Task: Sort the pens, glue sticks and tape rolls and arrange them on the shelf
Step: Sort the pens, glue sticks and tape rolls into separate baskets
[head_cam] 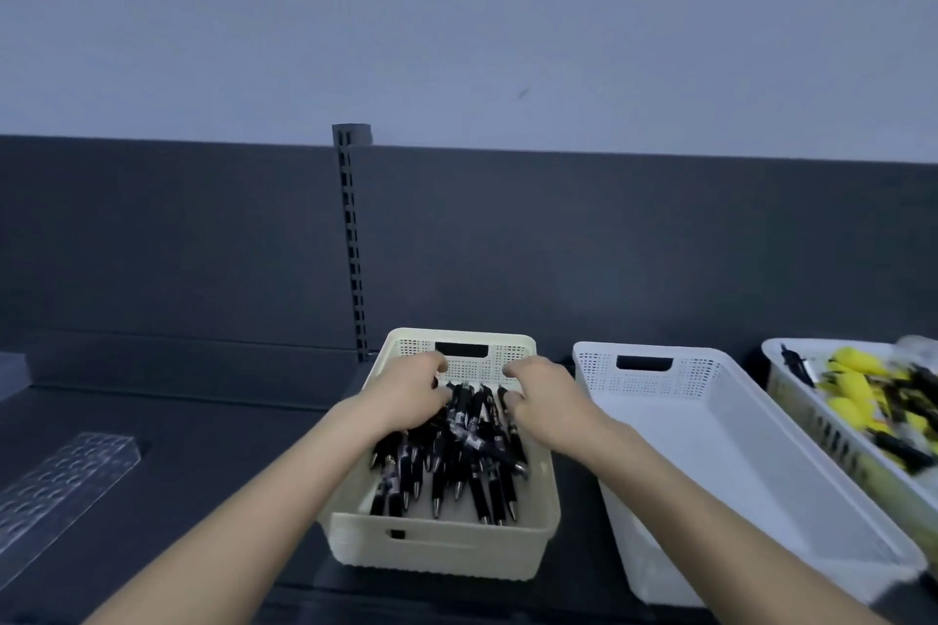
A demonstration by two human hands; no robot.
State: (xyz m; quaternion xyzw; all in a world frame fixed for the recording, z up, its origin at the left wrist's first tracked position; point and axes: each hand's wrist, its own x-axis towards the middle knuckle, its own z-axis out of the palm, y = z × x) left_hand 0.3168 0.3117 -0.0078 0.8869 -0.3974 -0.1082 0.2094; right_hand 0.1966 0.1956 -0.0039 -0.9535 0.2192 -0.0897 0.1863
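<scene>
Cream basket (436, 548) stage, seemingly: gathering pens (457, 462) with left hand (406, 393) and right hand (548, 396), fingers (517, 371) curled, grip impossible to tell. Next, probably: squaring pens evenly.

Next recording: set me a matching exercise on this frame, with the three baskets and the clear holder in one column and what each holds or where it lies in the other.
Things
1. cream basket
2. white basket
3. far-right basket
4. clear holder with holes

Descriptions
A. yellow and black items inside
B. lies at the left, apart from the baskets
C. black pens inside
D. nothing visible inside

Pairs: 1-C, 2-D, 3-A, 4-B
</scene>
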